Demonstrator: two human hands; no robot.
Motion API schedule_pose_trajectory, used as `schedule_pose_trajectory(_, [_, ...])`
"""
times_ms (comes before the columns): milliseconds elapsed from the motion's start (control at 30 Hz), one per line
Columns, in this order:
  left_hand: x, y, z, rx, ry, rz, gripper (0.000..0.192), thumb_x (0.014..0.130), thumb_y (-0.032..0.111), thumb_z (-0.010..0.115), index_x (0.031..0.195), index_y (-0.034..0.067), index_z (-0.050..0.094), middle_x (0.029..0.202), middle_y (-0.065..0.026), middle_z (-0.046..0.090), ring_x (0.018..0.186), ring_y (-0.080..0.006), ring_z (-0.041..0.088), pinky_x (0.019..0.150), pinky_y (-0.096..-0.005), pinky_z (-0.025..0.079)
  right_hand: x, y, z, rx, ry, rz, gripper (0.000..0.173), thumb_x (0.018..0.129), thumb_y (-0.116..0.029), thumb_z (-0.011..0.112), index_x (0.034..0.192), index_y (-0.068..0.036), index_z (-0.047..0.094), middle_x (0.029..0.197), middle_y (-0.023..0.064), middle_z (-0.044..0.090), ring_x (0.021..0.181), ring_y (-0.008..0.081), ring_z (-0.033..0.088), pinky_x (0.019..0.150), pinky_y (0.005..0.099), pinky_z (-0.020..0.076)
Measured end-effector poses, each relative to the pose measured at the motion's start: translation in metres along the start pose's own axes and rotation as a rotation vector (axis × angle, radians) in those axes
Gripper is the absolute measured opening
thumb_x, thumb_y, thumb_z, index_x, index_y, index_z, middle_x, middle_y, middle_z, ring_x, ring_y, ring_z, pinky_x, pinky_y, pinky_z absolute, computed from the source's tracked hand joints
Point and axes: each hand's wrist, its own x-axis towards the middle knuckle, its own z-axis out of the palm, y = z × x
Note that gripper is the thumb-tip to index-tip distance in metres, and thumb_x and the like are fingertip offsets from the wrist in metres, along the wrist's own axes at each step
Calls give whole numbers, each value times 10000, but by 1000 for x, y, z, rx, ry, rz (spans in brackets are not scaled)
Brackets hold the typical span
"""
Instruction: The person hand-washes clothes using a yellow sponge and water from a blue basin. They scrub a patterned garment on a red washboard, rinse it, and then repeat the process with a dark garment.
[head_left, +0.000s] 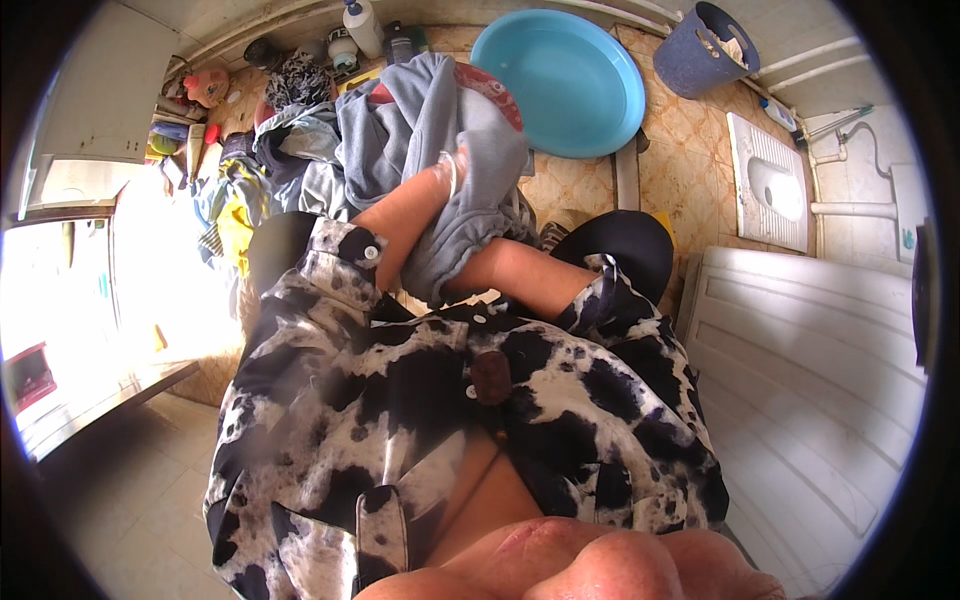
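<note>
A wet-looking grey garment (431, 120) lies heaped in front of me and hangs down between my knees. My left hand (460, 159) reaches into its folds; white suds cling around the wrist, and cloth covers the fingers. From the other side my right forearm (529, 274) runs under the bunched lower part of the same garment, which hides the right hand entirely. Whether either hand grips the cloth cannot be seen. Behind the garment shows a red patterned edge (491, 88), perhaps of a basin.
A large blue plastic basin (562, 86) stands ahead on the tiled floor, with a dark bin (701, 56) to its right. Piled clothes (289, 161) lie on the left. Bottles (364, 30) line the wall. A squat toilet (769, 182) and white panelled door (802, 375) are at right.
</note>
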Motion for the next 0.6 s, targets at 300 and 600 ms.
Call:
schedule_pose_trajectory(300, [5, 1, -46, 450, 136, -231, 437, 884, 140, 575, 1291, 14, 484, 1283, -124, 527, 1157, -225, 495, 990, -317, 403, 0, 10, 13, -132, -43, -62, 267, 788, -213, 566, 994, -82, 673, 1038, 119, 659, 950, 285, 618, 856, 373, 476])
schedule_pose_trajectory(600, [-75, -53, -173, 18, 514, -97, 409, 873, 82, 573, 1268, 5, 498, 1220, -133, 562, 1078, -230, 550, 926, -318, 449, -6, 77, 10, 420, 689, 386, 522, 819, -314, 634, 1261, -59, 525, 1164, 208, 599, 1068, 354, 582, 927, 391, 458])
